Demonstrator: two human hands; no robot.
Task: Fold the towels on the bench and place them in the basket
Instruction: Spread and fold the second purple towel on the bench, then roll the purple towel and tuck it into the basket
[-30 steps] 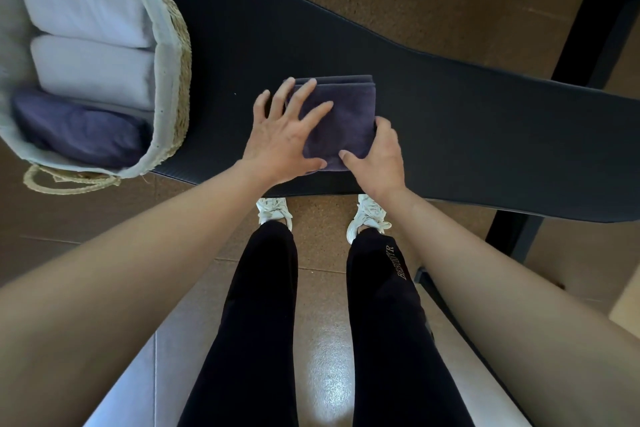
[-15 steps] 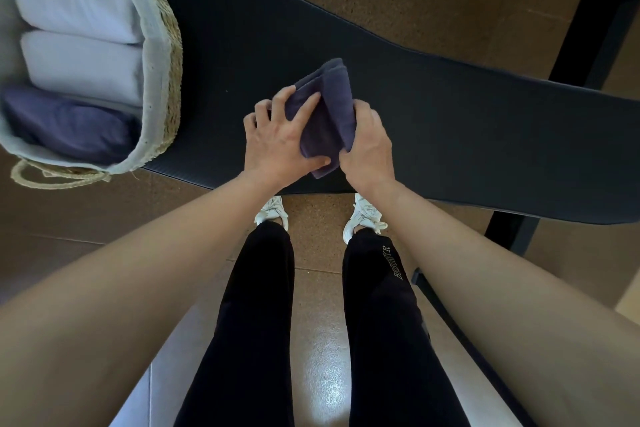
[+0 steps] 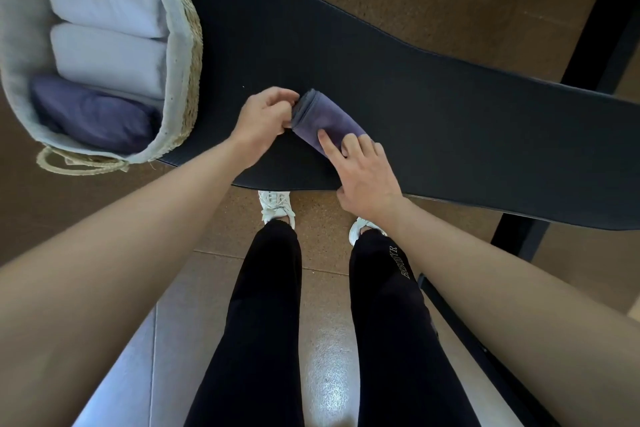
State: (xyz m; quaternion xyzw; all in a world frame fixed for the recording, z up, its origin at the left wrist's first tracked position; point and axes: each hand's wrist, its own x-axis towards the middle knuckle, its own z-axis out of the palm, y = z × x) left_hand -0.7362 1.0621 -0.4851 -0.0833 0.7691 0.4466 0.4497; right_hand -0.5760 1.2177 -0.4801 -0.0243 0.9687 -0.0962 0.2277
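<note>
A dark purple towel [image 3: 323,118], folded into a thick roll, lies slanted on the black bench [image 3: 433,107] near its front edge. My left hand [image 3: 265,121] pinches the roll's left end with curled fingers. My right hand [image 3: 363,172] rests on the roll's right end, index finger straight on the cloth. The woven basket [image 3: 188,55] with a pale liner stands on the bench's left end. It holds two white rolled towels [image 3: 107,31] and one purple towel [image 3: 93,114].
The bench has black legs [image 3: 519,236] at the right. My legs in black trousers and white shoes [image 3: 277,204] stand on a brown tiled floor just in front of the bench. A dark piece of furniture [image 3: 616,21] is at the far right.
The towel lay flat as a folded square, was lifted and turned between both hands, and now lies as a roll. My left hand shifted to its left end, my right hand to its right end.
</note>
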